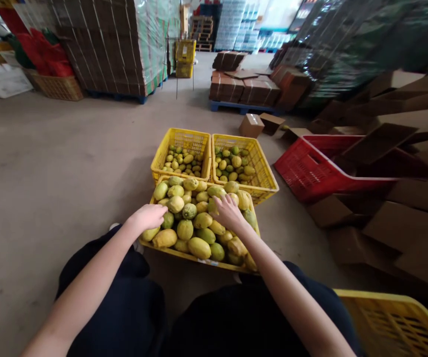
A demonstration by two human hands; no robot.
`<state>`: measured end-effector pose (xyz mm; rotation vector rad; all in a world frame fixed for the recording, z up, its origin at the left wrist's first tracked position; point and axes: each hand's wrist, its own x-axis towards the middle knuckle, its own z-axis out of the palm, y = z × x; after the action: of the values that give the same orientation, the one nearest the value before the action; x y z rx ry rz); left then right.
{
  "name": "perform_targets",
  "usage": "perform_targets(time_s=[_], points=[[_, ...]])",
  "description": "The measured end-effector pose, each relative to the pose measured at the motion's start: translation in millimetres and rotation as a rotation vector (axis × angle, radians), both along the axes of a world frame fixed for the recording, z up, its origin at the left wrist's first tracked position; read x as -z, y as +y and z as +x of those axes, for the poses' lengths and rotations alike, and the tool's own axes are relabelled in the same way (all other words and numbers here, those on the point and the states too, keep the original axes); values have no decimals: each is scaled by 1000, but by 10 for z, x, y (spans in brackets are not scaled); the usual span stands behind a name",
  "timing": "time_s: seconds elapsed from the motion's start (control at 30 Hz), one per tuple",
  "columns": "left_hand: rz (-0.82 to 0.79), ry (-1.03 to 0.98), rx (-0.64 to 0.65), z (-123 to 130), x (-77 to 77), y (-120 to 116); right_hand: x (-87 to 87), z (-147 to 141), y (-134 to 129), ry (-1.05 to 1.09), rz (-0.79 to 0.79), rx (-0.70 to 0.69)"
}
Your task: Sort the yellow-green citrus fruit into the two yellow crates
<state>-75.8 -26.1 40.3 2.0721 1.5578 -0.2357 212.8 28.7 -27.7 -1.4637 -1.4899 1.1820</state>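
Observation:
A yellow crate (202,259) piled high with yellow-green oval fruits, which look like papayas (199,247), stands in front of my knees. My left hand (150,218) is at the crate's left side, over the fruits, its fingers pointing inward with nothing plainly held. Toward the back right of the pile, my right hand (229,210) rests with spread fingers on the fruits, next to a green-yellow one. The undersides of both hands are hidden, so how firmly they touch cannot be seen.
Behind it stand two more yellow crates, a left one (155,161) and a right one (264,171), partly filled with smaller-looking fruits. A red crate (306,166) and loose cardboard boxes (410,223) crowd the right. Another yellow crate (377,302) is beside my right leg. Wrapped pallets (106,49) stand behind.

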Motion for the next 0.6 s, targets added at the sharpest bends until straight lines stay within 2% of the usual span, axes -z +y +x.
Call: perform_targets(time_s=[0.1,0.23,0.43,0.6], points=[[-70,176,46,-7,17,-27,100,-12,-15,-205,49,-129],[-91,191,40,-28,30,-30,146,37,38,-197,31,-172],[-101,159,-5,-5,64,-21,193,73,47,19,35,-57],[-88,115,-24,40,85,-15,185,62,35,13,91,-54]])
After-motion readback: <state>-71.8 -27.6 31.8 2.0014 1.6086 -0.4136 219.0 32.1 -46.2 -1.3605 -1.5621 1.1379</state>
